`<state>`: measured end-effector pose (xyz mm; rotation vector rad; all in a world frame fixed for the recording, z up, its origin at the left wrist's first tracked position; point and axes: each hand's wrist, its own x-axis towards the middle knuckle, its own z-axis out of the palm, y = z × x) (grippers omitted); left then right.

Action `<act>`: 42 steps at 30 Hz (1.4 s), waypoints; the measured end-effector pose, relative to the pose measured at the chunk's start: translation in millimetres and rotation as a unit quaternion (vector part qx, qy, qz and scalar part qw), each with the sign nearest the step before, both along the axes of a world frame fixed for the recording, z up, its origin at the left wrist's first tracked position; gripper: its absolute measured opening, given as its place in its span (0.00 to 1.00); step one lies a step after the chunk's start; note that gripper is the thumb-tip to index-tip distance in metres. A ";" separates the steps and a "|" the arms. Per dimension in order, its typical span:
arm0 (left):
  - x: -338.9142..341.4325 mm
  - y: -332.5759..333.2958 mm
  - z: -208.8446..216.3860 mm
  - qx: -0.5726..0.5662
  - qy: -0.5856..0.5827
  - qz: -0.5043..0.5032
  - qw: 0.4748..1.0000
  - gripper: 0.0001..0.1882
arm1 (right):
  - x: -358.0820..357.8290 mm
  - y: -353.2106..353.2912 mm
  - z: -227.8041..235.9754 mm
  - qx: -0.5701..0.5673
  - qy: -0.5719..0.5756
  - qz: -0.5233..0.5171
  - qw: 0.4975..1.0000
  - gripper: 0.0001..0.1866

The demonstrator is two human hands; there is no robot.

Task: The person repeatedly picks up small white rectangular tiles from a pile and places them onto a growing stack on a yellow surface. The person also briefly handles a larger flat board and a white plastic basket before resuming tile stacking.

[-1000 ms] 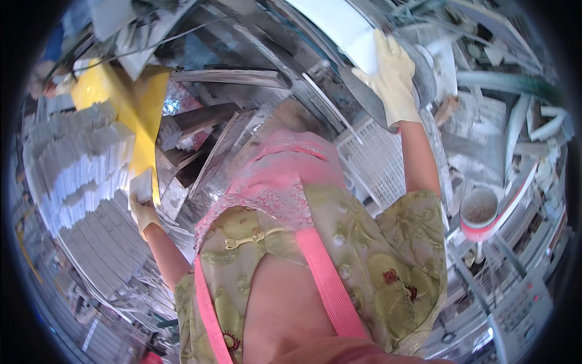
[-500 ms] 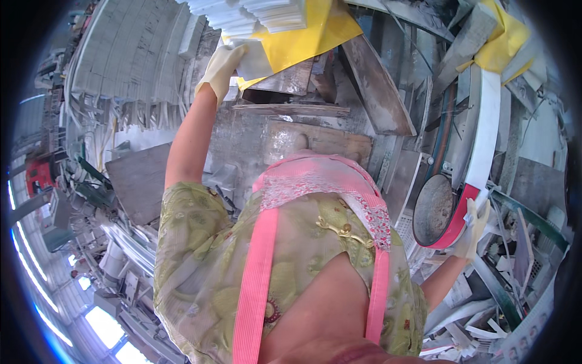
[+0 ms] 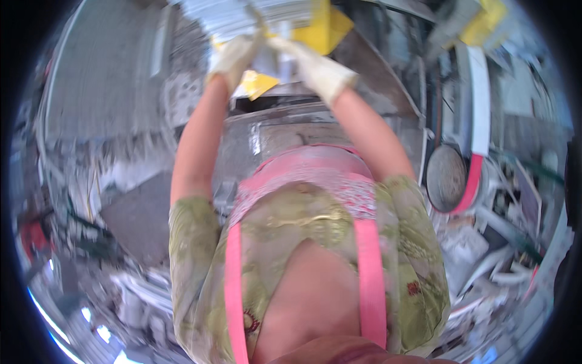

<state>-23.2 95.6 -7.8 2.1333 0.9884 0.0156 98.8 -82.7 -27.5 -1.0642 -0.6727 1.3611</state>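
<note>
Both my hands wear cream gloves and meet over a stack of thin white pieces (image 3: 224, 15) on a yellow sheet (image 3: 324, 30). My left hand (image 3: 237, 56) is at the near edge of the stack, its fingers pointing away and smeared by motion. My right hand (image 3: 315, 68) comes in from the right, its fingertips close to the left hand's. Between the two shows a pale flat piece (image 3: 267, 65), blurred; I cannot tell which hand grips it. A yellow flap (image 3: 259, 84) sticks out below them.
Wooden boards (image 3: 379, 73) lie beside and below the stack. Long grey slabs (image 3: 100, 73) are stacked at the left. To the right, a round grey dish-like part (image 3: 447, 176) adjoins a curved red band (image 3: 471, 185) and a long white strip (image 3: 479, 97). Scrap pieces lie at lower right.
My right hand has left the red band at the right and swung up beside my left hand. The left hand, earlier holding a pale square piece, has shifted slightly; the view has blurred.
</note>
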 end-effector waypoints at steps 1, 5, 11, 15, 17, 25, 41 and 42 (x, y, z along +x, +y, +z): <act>1.0 2.2 -8.0 -0.018 -0.017 0.019 1.000 0.43 | -2.5 4.8 3.6 -0.003 -0.116 0.009 0.993 0.33; 19.4 20.9 -23.5 -0.309 -0.065 0.114 0.942 0.44 | 1.1 29.5 12.3 -0.056 -0.357 -0.036 0.932 0.32; 8.8 -7.5 -17.2 -0.097 -0.083 0.035 0.991 0.44 | 18.2 19.7 3.5 -0.032 -0.329 -0.079 0.940 0.24; 2.6 -40.5 -5.8 -0.034 -0.106 0.009 0.994 0.43 | 91.1 -148.9 -3.8 0.094 -0.390 -0.408 0.820 0.17; 4.0 -52.9 -0.9 -0.055 -0.121 0.054 0.990 0.41 | 139.5 -262.4 -9.6 -0.205 -0.534 -0.596 0.564 0.21; 22.5 -81.1 21.8 -0.118 -0.134 0.112 0.978 0.38 | 182.6 -472.8 -83.4 -0.510 -0.646 -0.508 0.256 0.39; 25.1 -84.5 19.7 -0.133 -0.128 0.158 0.970 0.38 | 172.7 -519.3 -7.0 -0.443 -0.719 -0.259 0.468 0.39; 26.5 -85.7 20.4 -0.130 -0.128 0.159 0.970 0.38 | 177.4 -518.6 -8.2 -0.425 -0.728 -0.253 0.475 0.40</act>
